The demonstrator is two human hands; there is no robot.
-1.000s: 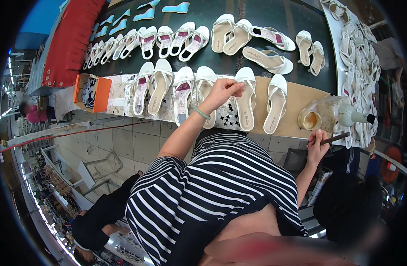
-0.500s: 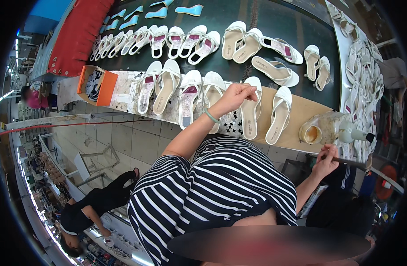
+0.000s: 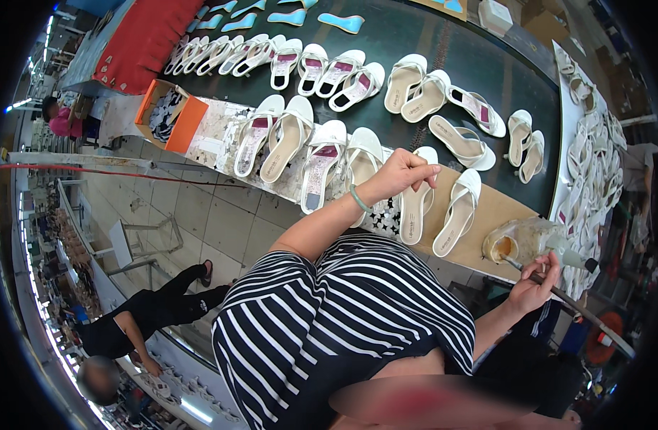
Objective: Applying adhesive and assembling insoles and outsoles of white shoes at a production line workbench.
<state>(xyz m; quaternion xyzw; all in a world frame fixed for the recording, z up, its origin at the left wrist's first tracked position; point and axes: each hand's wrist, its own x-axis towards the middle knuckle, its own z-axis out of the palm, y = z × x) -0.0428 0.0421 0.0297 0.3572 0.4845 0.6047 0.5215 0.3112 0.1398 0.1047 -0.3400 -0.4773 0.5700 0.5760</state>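
Note:
My left hand [image 3: 406,174], its fingers curled together, hovers over a white sandal [image 3: 415,217] on the near bench. Anything inside those fingers is too small or hidden to make out. Beside that sandal, to the right, lies another white sandal [image 3: 458,215]. In my right hand [image 3: 535,284] is a thin brush [image 3: 514,264], its tip at the mouth of a cloudy jar [image 3: 491,248] holding amber stuff. A pale bottle [image 3: 569,252] with a black tip lies just beyond my right fingers.
White sandals [image 3: 322,161] line the near bench and the green belt [image 3: 271,79] behind. Blue wedge pieces [image 3: 341,23] lie at the far left. An orange box [image 3: 187,126] stands on the bench's left end. A co-worker [image 3: 117,330] in dark clothes is at lower left.
My right hand has swung the brush toward the jar, and its tip is now at the jar's mouth. My left hand stays curled above the sandal. The view has shifted slightly.

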